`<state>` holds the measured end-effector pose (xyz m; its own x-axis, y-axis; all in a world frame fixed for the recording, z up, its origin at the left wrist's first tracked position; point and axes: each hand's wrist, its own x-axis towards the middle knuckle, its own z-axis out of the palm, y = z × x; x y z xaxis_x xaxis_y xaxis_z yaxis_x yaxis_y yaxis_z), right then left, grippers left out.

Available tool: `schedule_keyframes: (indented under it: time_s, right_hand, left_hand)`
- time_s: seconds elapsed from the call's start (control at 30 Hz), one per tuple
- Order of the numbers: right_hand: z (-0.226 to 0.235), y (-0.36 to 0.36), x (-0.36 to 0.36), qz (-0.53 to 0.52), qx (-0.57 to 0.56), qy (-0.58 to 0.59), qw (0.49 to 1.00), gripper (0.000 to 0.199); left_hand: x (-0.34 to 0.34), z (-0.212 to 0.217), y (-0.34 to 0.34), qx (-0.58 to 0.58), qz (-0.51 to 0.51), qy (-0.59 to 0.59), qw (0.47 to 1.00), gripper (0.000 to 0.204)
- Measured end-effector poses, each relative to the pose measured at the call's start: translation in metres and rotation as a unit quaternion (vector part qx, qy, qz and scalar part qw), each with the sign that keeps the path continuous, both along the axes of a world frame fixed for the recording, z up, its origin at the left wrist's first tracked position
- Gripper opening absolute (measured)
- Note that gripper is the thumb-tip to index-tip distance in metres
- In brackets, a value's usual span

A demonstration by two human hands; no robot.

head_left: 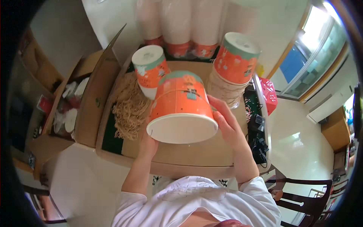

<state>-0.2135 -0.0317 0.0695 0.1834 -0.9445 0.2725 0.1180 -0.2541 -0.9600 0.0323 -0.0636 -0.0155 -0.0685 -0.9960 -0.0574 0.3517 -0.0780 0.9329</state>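
An orange paper bucket point(183, 100) with a green band is tilted between my hands, its white open rim toward me. A thin line, perhaps string, runs around its side. My right hand point(227, 121) grips the right side of the bucket near the rim. On the other side my left hand point(148, 140) holds it too, with most of its fingers hidden behind the bucket. Just beyond stands a similar bucket point(152, 70), base up, beside a loose heap of tan twine point(130, 108). To the right, another upturned orange bucket point(235, 62) sits on a twine-wrapped one point(222, 89).
Tall plastic-wrapped stacks of paper buckets point(176, 24) line the back of the table. A cardboard box point(90, 102) with wrapped items stands open at left. Black adapters point(259, 142) and cables lie along the table's right edge, near a red container point(268, 94). A dark chair point(302, 196) stands lower right.
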Motion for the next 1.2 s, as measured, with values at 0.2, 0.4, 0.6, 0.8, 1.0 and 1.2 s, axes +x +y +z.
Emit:
schedule_keyframes:
  time_s: [0.2, 0.4, 0.6, 0.8, 1.0, 1.2]
  right_hand:
    - [0.072, -0.057, -0.069, -0.070, -0.166, -0.049, 0.982, 0.048]
    - [0.138, -0.111, -0.136, -0.065, -0.256, 0.060, 0.963, 0.066]
    - [0.094, -0.147, -0.195, -0.146, -0.263, 0.139, 0.943, 0.067]
    - [0.063, -0.139, -0.213, -0.126, -0.199, 0.153, 0.960, 0.061]
    - [0.033, -0.143, -0.234, -0.221, -0.202, 0.226, 0.927, 0.041]
    - [-0.003, -0.134, -0.233, -0.348, -0.155, 0.370, 0.848, 0.039]
  left_hand:
    - [-0.077, 0.129, -0.064, -0.192, -0.108, -0.017, 0.975, 0.063]
    - [-0.129, 0.205, -0.159, -0.365, -0.205, -0.056, 0.906, 0.062]
    - [-0.176, 0.160, -0.228, -0.425, -0.168, -0.210, 0.864, 0.064]
    - [-0.183, 0.124, -0.210, -0.338, -0.226, -0.169, 0.898, 0.075]
    - [-0.182, 0.088, -0.213, -0.404, -0.166, -0.274, 0.856, 0.069]
    - [-0.172, 0.066, -0.191, -0.445, -0.097, -0.439, 0.774, 0.058]
